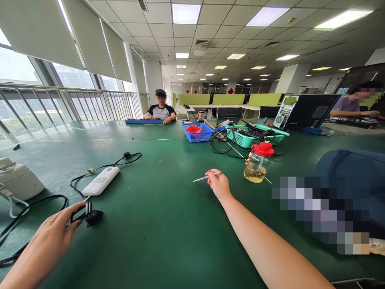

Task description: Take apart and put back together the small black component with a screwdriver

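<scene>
My right hand (219, 185) reaches out over the green table (168, 224) and pinches a thin silver pen-like tool (204, 177) whose tip points left. My left hand (51, 237), with a ring on one finger, grips a small black plug-like part (87, 214) at the end of a black cable (36, 204) near the table's left front. A white power strip (101, 181) lies just beyond that hand, with its own black cord (120, 161).
A clear jar with a red lid (258, 163) stands right of my right hand. Blue basket (197, 132), teal basket (255, 135) and tangled cables lie farther back. A white device (16, 178) sits far left. One person sits at the far end, another at right.
</scene>
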Action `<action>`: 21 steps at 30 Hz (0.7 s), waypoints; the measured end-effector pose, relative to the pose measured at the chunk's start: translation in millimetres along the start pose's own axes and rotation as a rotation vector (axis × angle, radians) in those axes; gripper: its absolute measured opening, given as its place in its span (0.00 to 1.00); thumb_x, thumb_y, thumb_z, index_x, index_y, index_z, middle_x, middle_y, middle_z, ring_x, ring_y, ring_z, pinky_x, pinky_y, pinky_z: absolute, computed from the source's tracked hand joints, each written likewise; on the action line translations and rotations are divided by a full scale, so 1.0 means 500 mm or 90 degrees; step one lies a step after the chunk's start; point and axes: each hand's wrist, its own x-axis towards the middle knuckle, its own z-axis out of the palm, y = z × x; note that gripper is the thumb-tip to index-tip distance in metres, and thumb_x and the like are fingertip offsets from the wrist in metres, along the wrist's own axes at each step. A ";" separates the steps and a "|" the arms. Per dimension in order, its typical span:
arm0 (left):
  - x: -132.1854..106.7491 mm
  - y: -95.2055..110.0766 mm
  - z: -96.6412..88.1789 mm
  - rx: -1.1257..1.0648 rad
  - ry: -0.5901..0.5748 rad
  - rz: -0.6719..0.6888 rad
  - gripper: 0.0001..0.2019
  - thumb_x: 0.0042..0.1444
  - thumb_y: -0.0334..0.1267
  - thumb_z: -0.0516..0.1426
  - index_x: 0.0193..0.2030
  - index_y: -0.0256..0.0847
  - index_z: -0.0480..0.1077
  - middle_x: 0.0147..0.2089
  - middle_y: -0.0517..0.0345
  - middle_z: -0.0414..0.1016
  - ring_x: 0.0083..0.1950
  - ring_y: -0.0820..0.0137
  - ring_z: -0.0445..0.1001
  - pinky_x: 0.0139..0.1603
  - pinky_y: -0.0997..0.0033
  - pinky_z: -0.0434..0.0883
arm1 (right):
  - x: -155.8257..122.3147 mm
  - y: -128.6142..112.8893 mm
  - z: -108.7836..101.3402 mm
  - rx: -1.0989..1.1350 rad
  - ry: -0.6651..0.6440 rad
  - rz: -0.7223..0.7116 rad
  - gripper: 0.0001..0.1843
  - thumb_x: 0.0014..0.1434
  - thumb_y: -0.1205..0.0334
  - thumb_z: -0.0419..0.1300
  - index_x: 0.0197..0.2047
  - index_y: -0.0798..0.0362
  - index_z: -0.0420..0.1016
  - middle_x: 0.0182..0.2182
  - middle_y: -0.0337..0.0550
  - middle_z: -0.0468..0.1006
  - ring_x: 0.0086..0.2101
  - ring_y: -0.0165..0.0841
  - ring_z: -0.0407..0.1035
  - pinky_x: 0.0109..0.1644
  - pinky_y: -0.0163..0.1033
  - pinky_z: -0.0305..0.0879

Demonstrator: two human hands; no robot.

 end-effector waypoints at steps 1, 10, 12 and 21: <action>0.010 0.014 -0.007 -0.014 -0.027 0.029 0.24 0.59 0.47 0.43 0.60 0.48 0.64 0.55 0.53 0.76 0.55 0.58 0.72 0.57 0.58 0.68 | 0.000 0.000 0.000 -0.001 -0.001 -0.001 0.21 0.55 0.41 0.56 0.27 0.51 0.72 0.17 0.36 0.67 0.18 0.29 0.61 0.21 0.34 0.56; 0.048 0.050 -0.022 -0.053 -0.161 0.078 0.24 0.53 0.43 0.48 0.55 0.49 0.72 0.57 0.56 0.75 0.56 0.56 0.73 0.62 0.56 0.65 | -0.001 -0.003 0.000 -0.004 -0.007 -0.005 0.21 0.56 0.41 0.56 0.27 0.51 0.72 0.17 0.37 0.67 0.19 0.30 0.61 0.20 0.34 0.55; 0.049 0.049 -0.020 -0.036 -0.148 0.079 0.24 0.54 0.44 0.47 0.55 0.48 0.72 0.57 0.55 0.75 0.55 0.56 0.73 0.60 0.56 0.66 | -0.001 -0.002 0.000 -0.004 -0.011 -0.004 0.21 0.56 0.42 0.56 0.27 0.51 0.72 0.17 0.36 0.67 0.19 0.29 0.61 0.20 0.34 0.55; 0.049 0.026 -0.004 -0.009 -0.182 0.077 0.26 0.56 0.45 0.45 0.59 0.44 0.69 0.56 0.51 0.76 0.56 0.57 0.73 0.60 0.57 0.66 | 0.000 -0.001 0.002 -0.004 -0.013 0.000 0.21 0.55 0.41 0.56 0.28 0.51 0.72 0.17 0.36 0.68 0.18 0.29 0.61 0.21 0.34 0.55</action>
